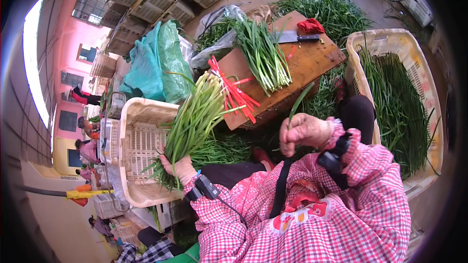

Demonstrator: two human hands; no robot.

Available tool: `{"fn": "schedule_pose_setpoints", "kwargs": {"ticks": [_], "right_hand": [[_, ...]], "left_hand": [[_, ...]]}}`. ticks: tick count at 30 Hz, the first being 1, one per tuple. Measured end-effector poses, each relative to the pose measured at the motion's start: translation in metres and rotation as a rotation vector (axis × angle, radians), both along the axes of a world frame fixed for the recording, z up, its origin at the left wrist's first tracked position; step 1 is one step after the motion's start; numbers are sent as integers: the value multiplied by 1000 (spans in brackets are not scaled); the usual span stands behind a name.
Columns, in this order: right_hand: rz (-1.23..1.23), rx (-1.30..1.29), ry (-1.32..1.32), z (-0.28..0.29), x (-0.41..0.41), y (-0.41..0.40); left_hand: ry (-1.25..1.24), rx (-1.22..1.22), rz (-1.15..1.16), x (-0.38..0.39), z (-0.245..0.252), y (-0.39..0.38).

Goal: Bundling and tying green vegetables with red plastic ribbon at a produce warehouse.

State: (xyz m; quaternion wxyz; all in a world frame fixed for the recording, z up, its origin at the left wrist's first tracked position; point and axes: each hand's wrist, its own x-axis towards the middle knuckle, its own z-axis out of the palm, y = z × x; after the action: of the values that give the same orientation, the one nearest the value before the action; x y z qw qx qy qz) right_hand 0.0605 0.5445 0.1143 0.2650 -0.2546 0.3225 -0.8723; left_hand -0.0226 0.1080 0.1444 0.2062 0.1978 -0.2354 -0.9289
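My left hand [180,170] grips the lower, leafy part of a thick bunch of garlic chives [199,111], with the pale cut ends pointing up and away from me. A single green chive leaf [301,99] rises from between the pinched fingers of my right hand [305,132]. Ahead, a wooden board [314,60] bears a second bunch of chives [261,56], a cleaver [292,37] with a dark handle and a pile of red ties [237,96]. A crumpled red cloth [310,26] rests at the board's far edge.
Beside my left hand stands a pale plastic crate [140,117]. To my right, another crate [360,76] holds many chives [400,113]. Loose greens [321,9] cover the floor beyond the board. Green woven sacks [161,64] and stacked crates [153,2] stand farther left; several people work beyond.
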Motion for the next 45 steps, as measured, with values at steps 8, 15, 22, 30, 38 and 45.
{"fn": "schedule_pose_setpoints", "kwargs": {"ticks": [8, 15, 22, 30, 38, 45], "right_hand": [[-338, 1140, 287, 51, 6, 20], [-413, 613, -309, 66, -43, -42], [-181, -85, -426, 27, -45, -80], [141, 341, -245, -2, 8, -33], [379, 1901, 707, 14, 11, 5], [-448, 1034, 140, 71, 0, -9]], "left_hand": [[143, -51, -34, 4, 2, 15], [544, -267, -346, 12, 42, 48], [415, -561, -489, -1, 77, 80], [371, -414, -321, -19, 43, 60], [425, -44, -473, -18, 16, 31], [484, -169, -416, -22, 17, 31]]}}
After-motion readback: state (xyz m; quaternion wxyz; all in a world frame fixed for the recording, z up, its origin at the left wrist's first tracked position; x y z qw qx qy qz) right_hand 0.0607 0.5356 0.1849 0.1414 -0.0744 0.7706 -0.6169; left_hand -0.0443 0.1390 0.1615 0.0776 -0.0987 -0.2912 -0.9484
